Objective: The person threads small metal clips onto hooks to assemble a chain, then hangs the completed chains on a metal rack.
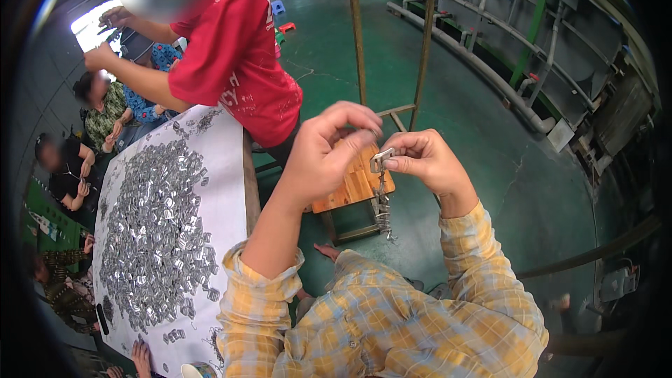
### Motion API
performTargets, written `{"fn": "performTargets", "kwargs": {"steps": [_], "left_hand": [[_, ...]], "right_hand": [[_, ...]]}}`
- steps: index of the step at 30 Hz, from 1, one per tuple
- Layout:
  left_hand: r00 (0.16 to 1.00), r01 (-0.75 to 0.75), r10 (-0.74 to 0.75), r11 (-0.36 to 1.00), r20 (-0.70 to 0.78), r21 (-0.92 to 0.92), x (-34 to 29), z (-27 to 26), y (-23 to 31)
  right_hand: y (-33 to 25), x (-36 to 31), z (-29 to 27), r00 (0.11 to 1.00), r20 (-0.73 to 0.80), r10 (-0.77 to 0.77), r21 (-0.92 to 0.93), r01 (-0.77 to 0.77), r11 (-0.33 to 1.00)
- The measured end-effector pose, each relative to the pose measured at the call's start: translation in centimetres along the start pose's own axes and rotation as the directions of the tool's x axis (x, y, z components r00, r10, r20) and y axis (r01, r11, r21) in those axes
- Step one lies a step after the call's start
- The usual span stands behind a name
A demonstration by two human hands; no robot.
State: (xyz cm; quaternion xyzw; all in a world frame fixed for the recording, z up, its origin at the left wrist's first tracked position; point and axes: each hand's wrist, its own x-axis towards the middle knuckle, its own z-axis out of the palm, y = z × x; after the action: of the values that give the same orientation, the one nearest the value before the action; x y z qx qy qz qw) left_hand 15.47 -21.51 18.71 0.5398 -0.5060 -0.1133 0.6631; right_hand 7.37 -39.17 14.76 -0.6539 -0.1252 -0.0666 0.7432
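In front of my chest, my right hand [428, 161] pinches a small silver metal buckle [381, 161] between thumb and fingers. A string of thin, twisted metal wire hooks [383, 211] hangs straight down beneath the buckle. My left hand [327, 155] is raised just to the left of it, thumb and fingers curled together and slightly smeared; whatever they hold, if anything, is too small to make out. To my left, a large heap of similar silver buckles [157, 238] covers much of a white-topped table [234, 168].
A wooden stool [343, 185] stands beyond my hands, near metal uprights [357, 35]. A person in a red shirt [241, 56] stands at the table; several others sit along its far side. A paper cup [199, 369] is at the table's near edge. Pipes [483, 91] line the right wall.
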Motion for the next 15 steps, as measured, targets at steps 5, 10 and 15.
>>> {"fn": "performTargets", "kwargs": {"steps": [5, 10, 15], "left_hand": [[0.999, -0.041, 0.038, 0.855, 0.015, 0.516, 0.4, 0.2, 1.9], [0.964, -0.262, 0.158, 0.699, 0.213, 0.666, 0.2, -0.3, 1.9], [0.95, -0.292, 0.108, 0.637, 0.293, 0.714, 0.7, -0.7, 2.6]], "right_hand": [[0.0, -0.4, -0.6, 1.0, -0.024, 0.012, -0.013, -0.013, 1.0], [-0.5, -0.4, 0.0, 1.0, 0.001, 0.028, -0.027, -0.028, 0.999], [-0.3, -0.4, -0.1, 0.999, 0.048, 0.017, 0.034, -0.019, 0.999]]}}
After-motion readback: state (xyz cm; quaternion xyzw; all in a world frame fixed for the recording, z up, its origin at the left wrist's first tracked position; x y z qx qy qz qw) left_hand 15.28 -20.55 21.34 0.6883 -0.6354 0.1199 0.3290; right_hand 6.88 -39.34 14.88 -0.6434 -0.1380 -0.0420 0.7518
